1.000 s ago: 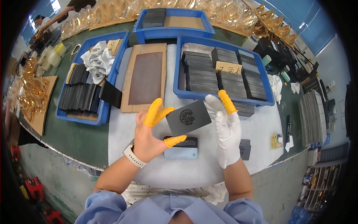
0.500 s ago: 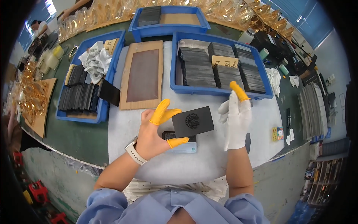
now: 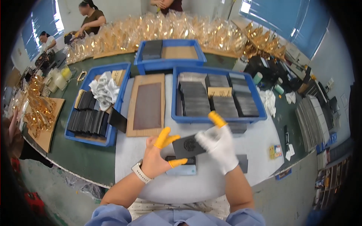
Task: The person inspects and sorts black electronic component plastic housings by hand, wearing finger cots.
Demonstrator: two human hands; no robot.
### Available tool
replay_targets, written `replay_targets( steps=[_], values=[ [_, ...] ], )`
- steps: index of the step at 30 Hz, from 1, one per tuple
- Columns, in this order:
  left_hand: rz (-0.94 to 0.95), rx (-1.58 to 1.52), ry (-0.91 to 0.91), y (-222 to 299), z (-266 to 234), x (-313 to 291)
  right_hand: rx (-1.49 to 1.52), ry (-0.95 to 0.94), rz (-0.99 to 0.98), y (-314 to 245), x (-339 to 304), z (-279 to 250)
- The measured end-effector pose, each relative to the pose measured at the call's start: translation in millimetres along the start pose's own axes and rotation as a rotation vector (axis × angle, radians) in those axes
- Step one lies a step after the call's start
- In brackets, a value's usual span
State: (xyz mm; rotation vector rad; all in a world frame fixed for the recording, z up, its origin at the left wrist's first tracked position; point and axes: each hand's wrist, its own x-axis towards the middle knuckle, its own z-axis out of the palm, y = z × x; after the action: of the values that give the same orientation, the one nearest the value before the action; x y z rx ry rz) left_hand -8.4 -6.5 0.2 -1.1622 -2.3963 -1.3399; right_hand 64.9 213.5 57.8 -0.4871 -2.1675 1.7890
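Observation:
A black card (image 3: 185,146) with a dark round emblem is held by its left edge in my left hand (image 3: 156,158), which wears yellow finger cots on the thumb and two fingers. My right hand (image 3: 220,148), in a white glove with a yellow cot on the index finger, is over the card's right end. Its fingers are stretched out and blurred, the index pointing away from the card. Below the held card, another dark card (image 3: 181,159) and a pale blue card (image 3: 181,170) lie on the white cloth (image 3: 151,188). A dark grey card (image 3: 243,163) lies right of my right wrist.
Blue bins of dark cards stand at the right (image 3: 222,119), left (image 3: 88,140) and back (image 3: 171,60). A brown-topped cardboard sheet (image 3: 147,107) lies between the two nearer bins. Gold wrapped items (image 3: 169,32) line the far edge. Other people stand beyond the table.
My right hand has moved left from beside the card to its right end. My left hand still holds the card. The view has tilted up, showing more of the room behind.

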Motion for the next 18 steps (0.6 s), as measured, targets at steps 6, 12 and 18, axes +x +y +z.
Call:
replay_targets(
  steps=[6,12,18],
  values=[
    [0.073,-0.064,-0.045,2.3,-2.6,-3.0,0.34,0.217,0.128,-1.0,7.0,-10.4],
    [0.029,-0.051,-0.004,4.2,-0.6,-2.4,0.016,-0.142,-0.018,11.5,-5.9,1.7],
    [-0.067,0.013,0.037,7.6,1.9,-5.6,0.258,0.134,0.029,10.0,-8.2,23.8]
  ],
)
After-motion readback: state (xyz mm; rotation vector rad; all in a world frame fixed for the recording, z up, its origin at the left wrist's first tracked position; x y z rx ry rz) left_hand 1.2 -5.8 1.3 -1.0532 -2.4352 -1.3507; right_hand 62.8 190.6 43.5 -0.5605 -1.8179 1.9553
